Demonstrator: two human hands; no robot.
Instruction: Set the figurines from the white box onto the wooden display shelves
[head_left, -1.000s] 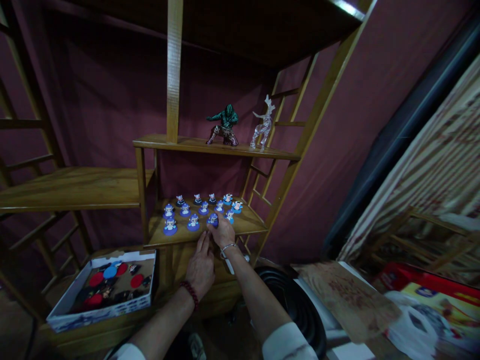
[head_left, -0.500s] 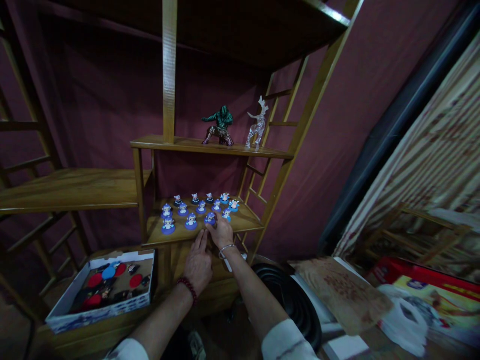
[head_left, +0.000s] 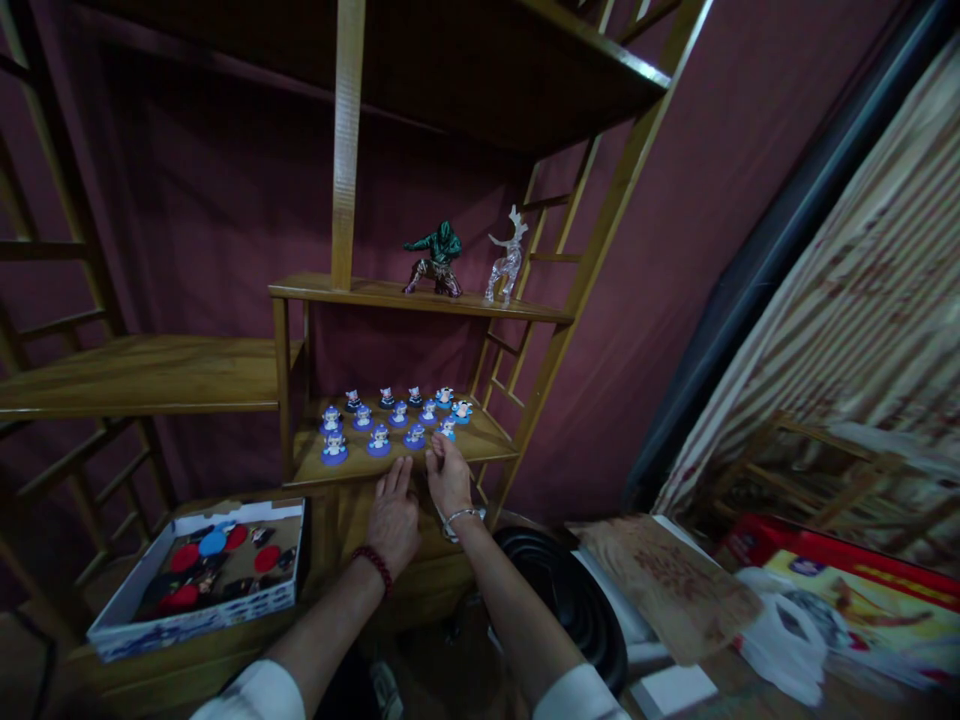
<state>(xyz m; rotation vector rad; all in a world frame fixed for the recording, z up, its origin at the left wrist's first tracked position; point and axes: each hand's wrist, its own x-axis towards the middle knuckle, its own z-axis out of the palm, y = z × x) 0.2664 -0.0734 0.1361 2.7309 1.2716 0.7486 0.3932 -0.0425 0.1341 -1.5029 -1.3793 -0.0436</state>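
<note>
Several small figurines on round bases stand in rows on the low wooden shelf (head_left: 315, 464). A purple figurine (head_left: 414, 437) is in the front row, just left of my right hand (head_left: 450, 482). My right hand has its thumb and fingers a little apart and bent, nothing visible between them; its fingertips are close in front of a light-blue figurine (head_left: 448, 428), and whether they touch it I cannot tell. My left hand (head_left: 394, 518) rests at the shelf's front edge, fingers stretched out and holding nothing.
A shallow box (head_left: 277, 603) with red, blue and dark pieces sits lower left. On the shelf above stand a green figure (head_left: 436, 258) and a clear deer (head_left: 507, 258). Black coiled tubing (head_left: 562, 600), a brown sheet (head_left: 667, 575) and a plastic bag (head_left: 787, 640) lie at right.
My right hand has come off the purple figurine and shifted right and a little toward me. My left hand stays at the shelf edge. The view has turned slightly.
</note>
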